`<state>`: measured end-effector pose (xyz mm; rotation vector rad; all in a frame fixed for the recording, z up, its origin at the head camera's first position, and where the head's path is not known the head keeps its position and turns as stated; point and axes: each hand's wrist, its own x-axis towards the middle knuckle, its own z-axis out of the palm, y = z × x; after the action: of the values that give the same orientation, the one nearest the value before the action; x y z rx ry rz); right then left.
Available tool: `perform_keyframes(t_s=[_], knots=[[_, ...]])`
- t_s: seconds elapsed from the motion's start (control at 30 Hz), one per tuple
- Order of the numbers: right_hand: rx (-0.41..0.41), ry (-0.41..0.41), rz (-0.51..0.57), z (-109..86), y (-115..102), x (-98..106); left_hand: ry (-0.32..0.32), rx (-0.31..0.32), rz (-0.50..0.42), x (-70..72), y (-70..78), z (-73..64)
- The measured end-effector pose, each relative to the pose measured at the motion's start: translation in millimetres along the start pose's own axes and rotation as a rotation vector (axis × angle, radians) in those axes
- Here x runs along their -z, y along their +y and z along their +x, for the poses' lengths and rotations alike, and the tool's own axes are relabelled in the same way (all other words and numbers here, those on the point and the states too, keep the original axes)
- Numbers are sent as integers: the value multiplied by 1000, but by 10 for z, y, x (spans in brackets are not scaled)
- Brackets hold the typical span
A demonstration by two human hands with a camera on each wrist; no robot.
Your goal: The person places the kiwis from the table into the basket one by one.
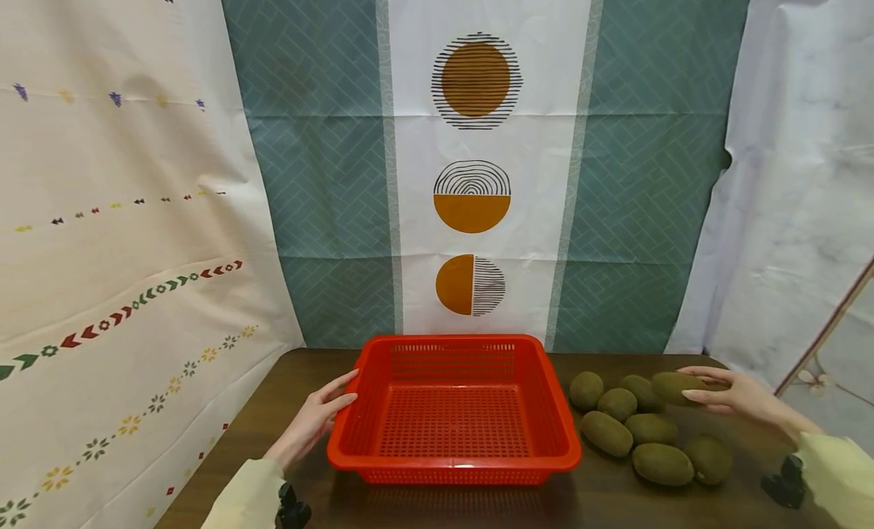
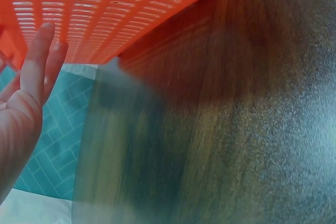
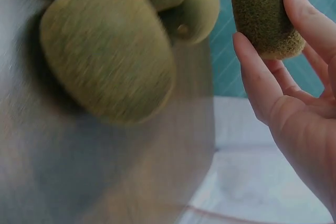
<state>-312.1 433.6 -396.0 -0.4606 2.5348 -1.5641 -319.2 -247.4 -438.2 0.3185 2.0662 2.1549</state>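
Note:
A kiwifruit (image 1: 676, 388) is held in my right hand (image 1: 734, 396), pinched at its right end between thumb and fingers. The right wrist view shows this kiwifruit (image 3: 265, 14) raised off the table, with the fingertips on its brown fuzzy skin. Several more kiwifruits (image 1: 605, 434) lie in a loose cluster below and left of that hand. At the middle of the table sits a red plastic basket (image 1: 454, 463) with nothing inside. My left hand (image 1: 321, 415) touches its left side, and fairly straight fingers (image 2: 37, 59) lie along the slotted outer wall.
The dark wooden table (image 1: 273, 407) runs back to a patterned green and white cloth (image 1: 328, 210). A cream cloth (image 1: 136, 286) hangs at the left and a pale marbled one (image 1: 806, 172) at the right.

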Motion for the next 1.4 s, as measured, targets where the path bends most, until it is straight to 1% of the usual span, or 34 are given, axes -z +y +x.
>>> perform_keyframes(t_s=[0.13,0.3,0.5,0.6,0.7,0.83,0.93,1.07,1.1,1.27,1.33,1.4], knots=[[39,-9,-44,118,-139,-90,11,3,8,7,-6,-10],[96,-54,-41,314,-342,-236,14,19,-2,9,14,-26],[143,-106,-36,549,-581,-414,-13,30,-19,-39,133,-100],[180,-134,-64,655,-688,-497,-21,36,-18,-66,191,-135],[228,-167,-117,753,-788,-581,-21,41,-19,-77,217,-145],[258,-244,-93,882,-929,-696,-16,39,-22,-75,223,-133],[253,-298,-37,975,-1037,-794,-17,35,-22,-69,224,-121],[262,-342,-33,1102,-1149,-954,-19,36,-22,-69,227,-115],[260,-346,-39,1134,-1171,-999,-18,36,-21,-69,225,-114],[252,-330,-108,1289,-1254,-1234,2,25,-8,-15,73,-36],[243,-333,-109,1348,-1274,-1328,4,20,-7,9,11,0],[239,-338,-108,1408,-1288,-1427,2,26,-15,10,7,5]])
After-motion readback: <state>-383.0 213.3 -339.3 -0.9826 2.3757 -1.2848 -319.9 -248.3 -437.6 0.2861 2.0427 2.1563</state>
